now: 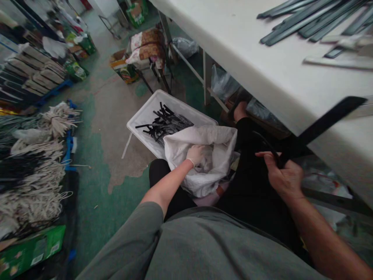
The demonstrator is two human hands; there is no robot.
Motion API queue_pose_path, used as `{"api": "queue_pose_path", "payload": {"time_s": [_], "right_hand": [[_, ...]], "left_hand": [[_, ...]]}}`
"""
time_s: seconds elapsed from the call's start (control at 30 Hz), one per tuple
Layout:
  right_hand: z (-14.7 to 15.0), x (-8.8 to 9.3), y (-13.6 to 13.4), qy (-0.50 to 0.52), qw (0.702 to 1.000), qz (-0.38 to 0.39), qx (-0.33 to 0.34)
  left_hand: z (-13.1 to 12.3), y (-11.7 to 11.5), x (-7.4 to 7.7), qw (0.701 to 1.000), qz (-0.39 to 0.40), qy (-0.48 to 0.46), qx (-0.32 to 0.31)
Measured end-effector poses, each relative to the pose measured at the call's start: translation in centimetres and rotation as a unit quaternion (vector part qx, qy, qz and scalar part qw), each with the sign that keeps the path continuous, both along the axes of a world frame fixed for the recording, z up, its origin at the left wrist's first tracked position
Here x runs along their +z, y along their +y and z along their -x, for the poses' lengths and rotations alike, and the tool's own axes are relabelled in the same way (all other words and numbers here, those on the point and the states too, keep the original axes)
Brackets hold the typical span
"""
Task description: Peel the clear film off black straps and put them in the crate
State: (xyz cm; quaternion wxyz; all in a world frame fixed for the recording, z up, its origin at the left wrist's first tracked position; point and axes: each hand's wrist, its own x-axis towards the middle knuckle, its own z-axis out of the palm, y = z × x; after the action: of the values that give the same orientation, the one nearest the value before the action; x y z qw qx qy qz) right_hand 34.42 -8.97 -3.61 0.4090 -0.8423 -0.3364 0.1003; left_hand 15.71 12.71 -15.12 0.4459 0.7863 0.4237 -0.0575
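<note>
My left hand (196, 154), in a pale glove, reaches inside the mouth of a white woven sack (201, 184) between my legs. Its fingers look stretched out over whitish contents (206, 161) that I cannot make out. My right hand (284, 175), bare, is closed around a flat black strip (329, 118). One broad end of the strip sticks up over the table edge, while a thin curved part shows near my thumb. Against the sack stands a white plastic bin (140, 112) with a heap of black and grey strips (163, 122) in it.
A white table (233, 42) on my right carries several dark strips (300, 23). Bagged material (223, 83) lies under it. Ahead is a stool with a patterned cushion (148, 42) beside a carton (125, 68). Bundled cords (35, 163) are piled along the left.
</note>
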Motion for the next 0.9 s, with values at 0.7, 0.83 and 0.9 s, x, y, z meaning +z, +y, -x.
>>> {"api": "queue_pose_path", "payload": {"time_s": [0.7, 0.83, 0.9], "right_hand": [[1.7, 3.6, 4.4, 0.233, 0.964, 0.012, 0.13], [6.7, 5.9, 7.0, 0.43, 0.864, 0.018, 0.262], [8.9, 6.1, 7.6, 0.484, 0.826, 0.034, 0.286]], "left_hand": [[9.1, -0.6, 12.7, 0.864, -0.463, -0.156, -0.123], [9.5, -1.8, 15.3, 0.849, -0.486, -0.173, -0.111], [9.3, -2.0, 15.9, 0.845, -0.494, -0.175, -0.104]]}}
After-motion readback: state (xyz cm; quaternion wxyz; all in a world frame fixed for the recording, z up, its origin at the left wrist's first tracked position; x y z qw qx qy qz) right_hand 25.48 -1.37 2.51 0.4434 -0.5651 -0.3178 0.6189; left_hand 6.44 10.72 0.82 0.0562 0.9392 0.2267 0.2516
